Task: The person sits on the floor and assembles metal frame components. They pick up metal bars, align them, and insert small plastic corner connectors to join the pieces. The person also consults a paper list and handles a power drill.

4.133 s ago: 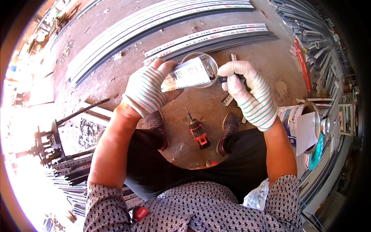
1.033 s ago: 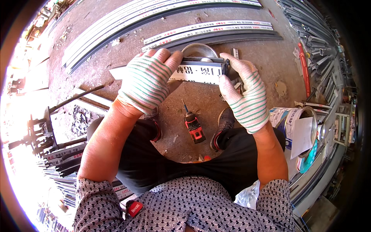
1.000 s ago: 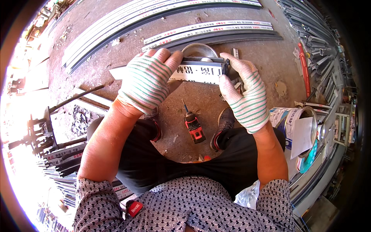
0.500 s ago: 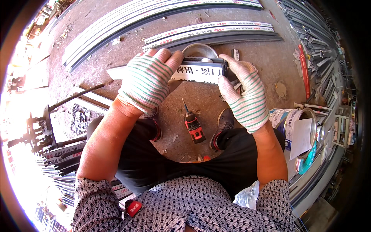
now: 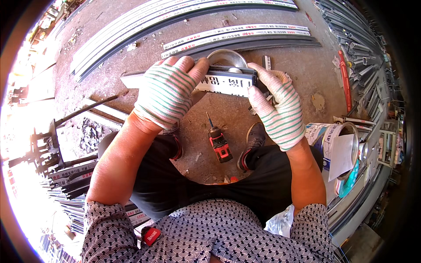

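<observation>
- The left hand (image 5: 169,94), in a striped knit glove, is wrapped over the top of a short metal profile (image 5: 219,81), fingers curled across its far edge and thumb tucked toward the near face: a firm grasp around its left-middle part.
- The right hand (image 5: 278,107), gloved alike, is at the profile's right end, fingers bent round the end piece; it looks closed on that end, though what lies under the fingertips is hidden.
- The profile lies crosswise in front of the person, long axis left to right, held clear of the ground between the two hands; its left end sticks out past the left hand.
- Both forearms reach forward from the lower edge, wrists bent down over the piece.
- Just behind the profile sits a metal bowl (image 5: 226,57).
- Below the hands, on the ground between the shoes, lies a red drill (image 5: 218,143).
- Long profiles (image 5: 237,35) lie farther off; a bucket (image 5: 340,144) stands to the right.
</observation>
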A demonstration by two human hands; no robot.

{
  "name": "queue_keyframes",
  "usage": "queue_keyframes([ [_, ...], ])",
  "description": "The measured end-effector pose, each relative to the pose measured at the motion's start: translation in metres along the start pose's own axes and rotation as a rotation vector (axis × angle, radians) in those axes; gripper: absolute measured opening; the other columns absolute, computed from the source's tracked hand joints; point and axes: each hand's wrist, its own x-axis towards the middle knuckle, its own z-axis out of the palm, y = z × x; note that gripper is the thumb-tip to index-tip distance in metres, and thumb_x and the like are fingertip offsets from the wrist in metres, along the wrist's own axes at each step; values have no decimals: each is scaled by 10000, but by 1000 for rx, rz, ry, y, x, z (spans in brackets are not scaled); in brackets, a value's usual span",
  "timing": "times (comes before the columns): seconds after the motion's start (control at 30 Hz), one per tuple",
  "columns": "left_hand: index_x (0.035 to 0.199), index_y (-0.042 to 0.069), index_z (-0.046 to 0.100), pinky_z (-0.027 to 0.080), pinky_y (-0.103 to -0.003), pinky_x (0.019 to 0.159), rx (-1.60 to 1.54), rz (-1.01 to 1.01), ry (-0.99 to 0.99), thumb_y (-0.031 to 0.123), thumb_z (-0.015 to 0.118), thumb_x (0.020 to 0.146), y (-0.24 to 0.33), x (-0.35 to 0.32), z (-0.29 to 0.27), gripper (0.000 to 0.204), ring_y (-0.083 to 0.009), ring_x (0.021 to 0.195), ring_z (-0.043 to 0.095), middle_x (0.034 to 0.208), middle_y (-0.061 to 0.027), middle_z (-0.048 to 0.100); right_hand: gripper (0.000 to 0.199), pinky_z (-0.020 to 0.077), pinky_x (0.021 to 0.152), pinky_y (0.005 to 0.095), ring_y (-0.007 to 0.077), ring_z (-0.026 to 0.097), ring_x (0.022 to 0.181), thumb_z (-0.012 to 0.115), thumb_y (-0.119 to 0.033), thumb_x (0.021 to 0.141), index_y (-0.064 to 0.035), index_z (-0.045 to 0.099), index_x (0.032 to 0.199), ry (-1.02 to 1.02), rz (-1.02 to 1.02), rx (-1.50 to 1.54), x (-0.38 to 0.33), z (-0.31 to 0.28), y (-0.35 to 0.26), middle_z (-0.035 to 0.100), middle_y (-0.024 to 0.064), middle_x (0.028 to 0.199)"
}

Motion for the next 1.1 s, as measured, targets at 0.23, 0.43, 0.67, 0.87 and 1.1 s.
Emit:
queue_keyframes([
  [0.23, 1299, 108, 631, 529, -416, 790, 25, 5, 51, 242, 837, 687, 0, -3, -1, 659, -293, 941, 639, 1015, -79, 646, 436, 514, 698, 283, 158, 611, 900, 715, -176, 940, -115, 646, 1365, 51, -98, -113, -3, 3, -8, 609, 95, 1129],
  [0.43, 1301, 102, 632, 532, -409, 792, 52, -2, 89, 247, 843, 678, 1, -5, -4, 673, -290, 947, 644, 1054, -82, 657, 455, 525, 762, 293, 177, 616, 933, 685, -151, 953, -100, 617, 1400, 89, -177, -233, -3, 3, -10, 610, 127, 1148],
  [0.67, 1314, 81, 625, 547, -398, 783, 15, -49, 94, 262, 854, 676, 6, -4, 0, 701, -292, 918, 659, 1062, -86, 670, 576, 454, 1044, 385, 296, 597, 1247, 625, -126, 980, -32, 437, 1517, 84, -156, 12, -6, 22, -7, 542, 239, 1446],
  [0.87, 1318, 75, 618, 546, -396, 787, 1, -52, 114, 285, 856, 695, 7, -4, 3, 699, -294, 919, 666, 1070, -90, 677, 582, 385, 1123, 418, 359, 556, 1323, 596, -79, 988, -15, 398, 1531, 133, -280, -132, -3, 24, -4, 539, 200, 1474],
  [1.1, 1303, 78, 610, 543, -399, 788, -56, -62, 143, 314, 857, 713, 6, -3, 9, 682, -303, 912, 668, 1043, -91, 679, 550, 406, 1103, 398, 327, 603, 1258, 617, -53, 974, -18, 454, 1498, 129, -299, -125, -2, 19, -10, 578, 175, 1436],
])
